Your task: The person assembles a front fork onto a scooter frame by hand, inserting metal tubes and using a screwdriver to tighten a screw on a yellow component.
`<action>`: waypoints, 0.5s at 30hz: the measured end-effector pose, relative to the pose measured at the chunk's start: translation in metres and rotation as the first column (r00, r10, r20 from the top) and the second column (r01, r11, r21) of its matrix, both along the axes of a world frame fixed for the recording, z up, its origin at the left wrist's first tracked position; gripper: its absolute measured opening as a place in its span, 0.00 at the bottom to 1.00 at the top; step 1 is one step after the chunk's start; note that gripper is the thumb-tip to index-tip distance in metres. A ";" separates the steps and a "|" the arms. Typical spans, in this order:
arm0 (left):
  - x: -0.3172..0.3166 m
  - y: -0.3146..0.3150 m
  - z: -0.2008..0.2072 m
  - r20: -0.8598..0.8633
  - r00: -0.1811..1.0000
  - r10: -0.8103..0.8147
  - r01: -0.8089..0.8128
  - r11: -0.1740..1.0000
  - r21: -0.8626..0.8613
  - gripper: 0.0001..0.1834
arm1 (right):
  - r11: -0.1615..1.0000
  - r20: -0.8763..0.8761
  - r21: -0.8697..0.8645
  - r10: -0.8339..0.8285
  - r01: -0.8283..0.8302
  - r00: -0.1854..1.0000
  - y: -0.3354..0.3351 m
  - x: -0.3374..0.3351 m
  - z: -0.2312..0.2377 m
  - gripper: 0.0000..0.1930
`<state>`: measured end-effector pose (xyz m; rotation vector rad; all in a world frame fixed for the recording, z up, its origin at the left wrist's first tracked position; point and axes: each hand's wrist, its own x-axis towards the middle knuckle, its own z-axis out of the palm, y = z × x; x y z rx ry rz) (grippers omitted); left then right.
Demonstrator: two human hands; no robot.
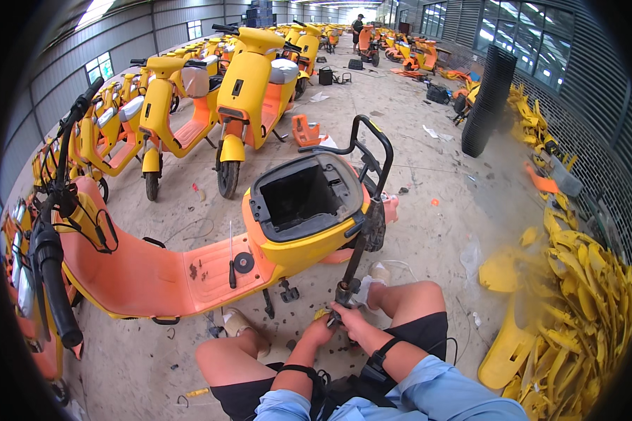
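Observation:
Between my knees, a black metal bar [358, 258] slants down from the rear of the orange and yellow scooter [298, 254]. My right hand [351, 321] is closed around its lower end, just under a short collar. Close beside it, my left hand [319, 331] is closed too, with a small yellow bit [321, 313] at its fingers; what it grips is hidden. The scooter's open seat compartment [265, 202] has a black rack [388, 158] behind it. A long screwdriver [232, 265] and a black round disc [244, 262] lie on the orange footboard.
Yellow scooters [249, 91] stand in rows at the left. On the right are a heap of yellow panels [565, 316] and a leaning stack of black crates [489, 102]. An orange part [307, 132] and small debris lie on the concrete floor. A person [358, 29] stands far back.

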<state>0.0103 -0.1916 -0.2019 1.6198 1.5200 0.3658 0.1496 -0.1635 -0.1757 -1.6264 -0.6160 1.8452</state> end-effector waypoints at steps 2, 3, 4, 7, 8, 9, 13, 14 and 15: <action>-0.004 -0.001 -0.007 -0.005 1.000 -0.002 0.002 1.000 -0.001 0.26 | 0.995 0.067 0.060 -0.087 0.083 0.994 0.001 -0.007 0.006 0.30; -0.004 -0.001 -0.007 -0.004 1.000 -0.009 0.009 1.000 -0.002 0.26 | 0.995 0.065 0.060 -0.087 0.083 0.994 0.002 -0.007 0.005 0.30; -0.004 -0.002 -0.006 -0.006 1.000 -0.008 0.008 1.000 -0.003 0.26 | 0.991 0.058 0.075 -0.116 0.111 0.992 0.003 -0.007 0.005 0.31; 0.003 -0.002 -0.001 -0.035 0.998 -0.054 0.053 0.999 -0.008 0.26 | 0.980 0.063 0.125 -0.165 0.157 0.984 0.007 0.000 -0.010 0.33; 0.001 0.001 -0.005 -0.014 0.998 -0.065 0.064 0.997 -0.046 0.26 | 0.974 0.068 0.160 -0.172 0.160 0.983 0.010 0.000 -0.018 0.33; 0.003 0.002 -0.007 0.012 0.997 -0.080 0.081 0.993 -0.085 0.27 | 0.973 0.069 0.162 -0.175 0.162 0.982 0.014 0.005 -0.024 0.33; 0.003 0.001 -0.015 0.041 0.997 -0.061 0.063 0.997 -0.044 0.27 | 0.979 0.065 0.154 -0.148 0.136 0.987 0.017 0.008 -0.025 0.31; 0.001 0.001 -0.017 0.045 0.997 -0.063 0.064 0.998 -0.012 0.28 | 0.977 0.070 0.160 -0.157 0.144 0.985 0.016 0.005 -0.020 0.30; -0.001 0.000 -0.018 0.048 0.997 -0.066 0.065 0.998 0.020 0.28 | 0.977 0.069 0.158 -0.154 0.142 0.986 0.015 0.003 -0.014 0.30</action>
